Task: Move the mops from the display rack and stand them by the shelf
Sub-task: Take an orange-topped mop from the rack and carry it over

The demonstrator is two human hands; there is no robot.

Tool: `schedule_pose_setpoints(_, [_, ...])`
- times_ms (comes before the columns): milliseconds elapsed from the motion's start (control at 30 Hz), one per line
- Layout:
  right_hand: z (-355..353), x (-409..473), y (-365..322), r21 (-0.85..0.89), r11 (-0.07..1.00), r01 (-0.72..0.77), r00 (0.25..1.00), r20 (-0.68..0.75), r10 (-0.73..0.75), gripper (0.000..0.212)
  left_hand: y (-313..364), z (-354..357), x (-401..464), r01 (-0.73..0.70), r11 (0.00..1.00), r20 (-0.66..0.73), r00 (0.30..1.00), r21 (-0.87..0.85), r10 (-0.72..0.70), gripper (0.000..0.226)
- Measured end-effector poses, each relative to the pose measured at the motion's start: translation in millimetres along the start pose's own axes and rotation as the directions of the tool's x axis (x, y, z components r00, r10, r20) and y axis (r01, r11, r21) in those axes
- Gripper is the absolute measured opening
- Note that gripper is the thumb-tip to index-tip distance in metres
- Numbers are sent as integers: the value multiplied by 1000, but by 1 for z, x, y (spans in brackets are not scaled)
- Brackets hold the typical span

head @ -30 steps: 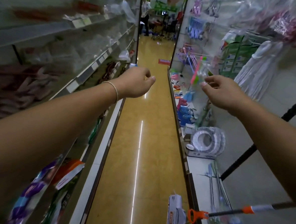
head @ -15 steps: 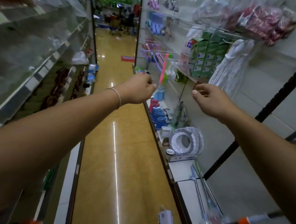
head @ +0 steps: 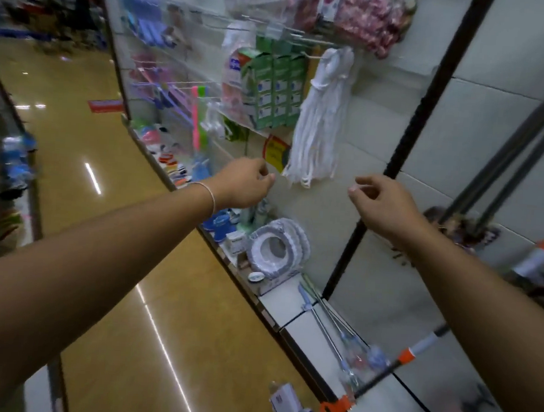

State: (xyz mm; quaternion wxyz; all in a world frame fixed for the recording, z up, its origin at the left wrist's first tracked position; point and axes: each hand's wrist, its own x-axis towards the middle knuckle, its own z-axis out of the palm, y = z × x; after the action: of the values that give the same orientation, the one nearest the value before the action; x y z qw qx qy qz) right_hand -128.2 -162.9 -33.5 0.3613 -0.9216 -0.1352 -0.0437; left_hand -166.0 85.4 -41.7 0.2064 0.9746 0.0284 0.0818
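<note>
shop aisle, both hands empty, shelf edge

far aisle end: at ten o'clock, smeared by motion; its goods cannot be told.
left shelving: at nine o'clock, cut by the frame edge, items blurred to colour patches.
black pole: top runs out at twelve o'clock.
grey poles: upper ends cut off at two o'clock.
orange-collared handle: far end hidden behind the right forearm.
left hand: fingertips curled out of sight; contents unreadable.
boxed item: at six o'clock, cropped.
</note>
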Motion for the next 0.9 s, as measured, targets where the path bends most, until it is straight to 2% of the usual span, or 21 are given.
schedule_pose_setpoints(167, [-38,7,56,-36,994,-107,991,-88,104,43,49,37,49,-108,992,32,993,-58,110,35])
schedule_pose_setpoints(333, [-75,10,117,28,977,-212,966,-147,214,45,106,80,83,-190,978,123,972,-87,200,37])
schedule_pose_setpoints(500, [-94,1,178,72,957,-283,933,-212,291,35,161,131,101,-267,949,182,938,-168,296,35])
schedule_pose_setpoints(633, [-96,-18,235,119,914,-388,878,-252,406,25,198,184,104,-339,922,318,867,-190,384,29])
schedule_pose_setpoints(900, [-57,-33,331,212,767,-605,729,-239,641,33,233,299,103,-367,892,542,708,-265,452,36])
